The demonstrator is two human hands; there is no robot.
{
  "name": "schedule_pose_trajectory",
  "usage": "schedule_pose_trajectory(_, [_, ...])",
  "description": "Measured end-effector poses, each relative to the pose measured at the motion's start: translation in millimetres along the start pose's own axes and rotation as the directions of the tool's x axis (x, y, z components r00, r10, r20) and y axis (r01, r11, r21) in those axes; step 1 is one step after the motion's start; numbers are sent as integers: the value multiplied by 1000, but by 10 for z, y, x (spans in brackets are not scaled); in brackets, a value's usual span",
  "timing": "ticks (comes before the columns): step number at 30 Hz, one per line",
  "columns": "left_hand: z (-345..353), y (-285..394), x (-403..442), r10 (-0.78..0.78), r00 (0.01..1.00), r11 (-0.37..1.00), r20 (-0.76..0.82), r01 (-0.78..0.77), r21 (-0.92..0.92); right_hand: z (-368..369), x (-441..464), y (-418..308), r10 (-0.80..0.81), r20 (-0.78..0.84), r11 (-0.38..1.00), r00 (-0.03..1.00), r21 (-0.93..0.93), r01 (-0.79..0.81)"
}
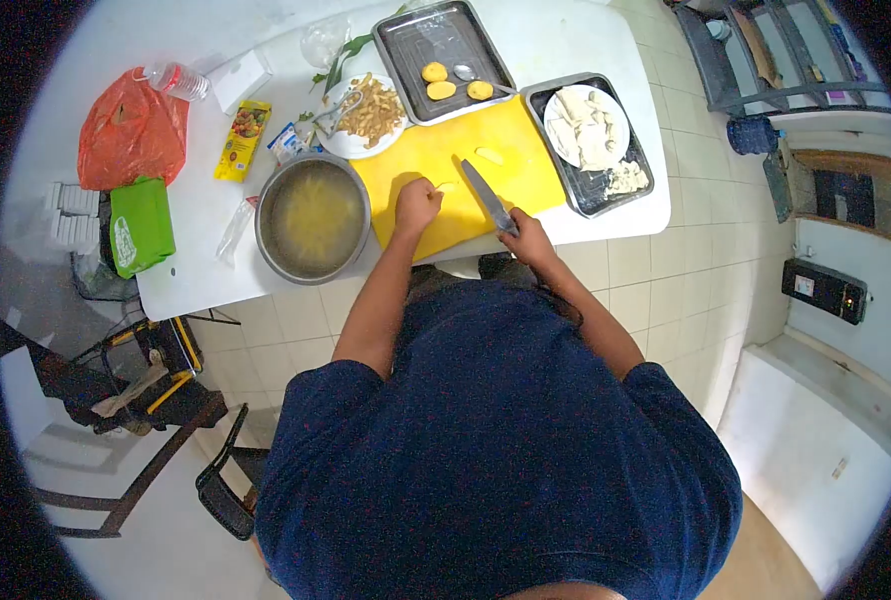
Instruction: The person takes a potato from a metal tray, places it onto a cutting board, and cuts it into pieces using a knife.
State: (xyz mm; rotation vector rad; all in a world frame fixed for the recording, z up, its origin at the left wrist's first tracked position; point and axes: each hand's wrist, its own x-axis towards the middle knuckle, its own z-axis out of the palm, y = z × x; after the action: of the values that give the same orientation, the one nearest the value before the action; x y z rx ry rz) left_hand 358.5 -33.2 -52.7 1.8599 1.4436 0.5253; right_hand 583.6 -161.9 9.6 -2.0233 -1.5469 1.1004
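In my right hand (528, 240) is a kitchen knife (486, 192), its blade slanting up and left above the yellow cutting board (446, 235). My left hand (419, 206) is closed over the board's left part, knuckles up; what its fingers hold, if anything, is hidden. Close to those fingers a thin yellow strip (447, 185) shows. A pale yellow slice (490, 155) lies on the board beyond the knife tip. Just left of the board stands a large metal pot (266, 245) with cloudy yellowish liquid inside.
Behind the board, a dark tray (406, 50) bears yellow pieces (442, 90) and a spoon (465, 72). A plate of brown peelings (371, 112) sits left of it. On the right, another tray (591, 205) carries a plate of pale pieces (588, 130). Bags (136, 130) lie far left.
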Motion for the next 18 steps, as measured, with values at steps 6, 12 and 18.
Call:
schedule_pose_trajectory(6, [164,135,-138,-481,829,766,284,556,-322,25,24,23,-12,4,1000,1000,13,12])
schedule_pose_trajectory(12, [243,186,-243,-79,945,981,-317,16,-195,69,58,-25,45,70,997,997,-66,-41])
schedule_pose_trajectory(18, [419,85,-36,-375,927,768,28,328,-550,65,83,-269,-10,103,978,995,-206,31])
